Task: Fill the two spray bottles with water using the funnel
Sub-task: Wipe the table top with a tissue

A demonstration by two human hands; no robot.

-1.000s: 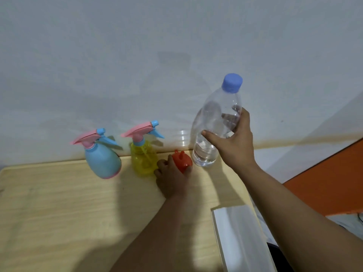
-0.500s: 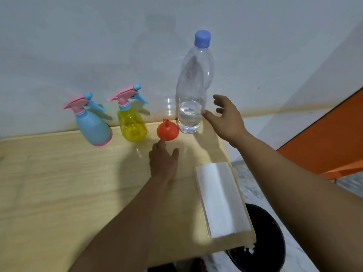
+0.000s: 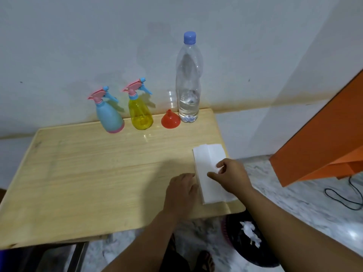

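A blue spray bottle [image 3: 109,114] and a yellow spray bottle [image 3: 139,111], both with pink trigger heads, stand at the far edge of the wooden table [image 3: 82,169]. An orange funnel [image 3: 170,119] sits mouth-down beside them. To its right stands a tall clear water bottle [image 3: 189,79] with a blue cap, about a quarter full. My right hand [image 3: 230,174] pinches the top sheet of a white tissue stack [image 3: 208,165] at the table's near right. My left hand [image 3: 181,190] rests flat on the table, touching the stack's left edge.
A white wall runs right behind the bottles. A dark bin [image 3: 249,238] with crumpled tissue stands on the marble floor under the table's right corner. An orange panel [image 3: 318,146] and a black cable [image 3: 351,195] are at the right.
Both hands let go of the funnel and the water bottle, which now stand on the table, and drew back to the tissue stack. The view tilted down.
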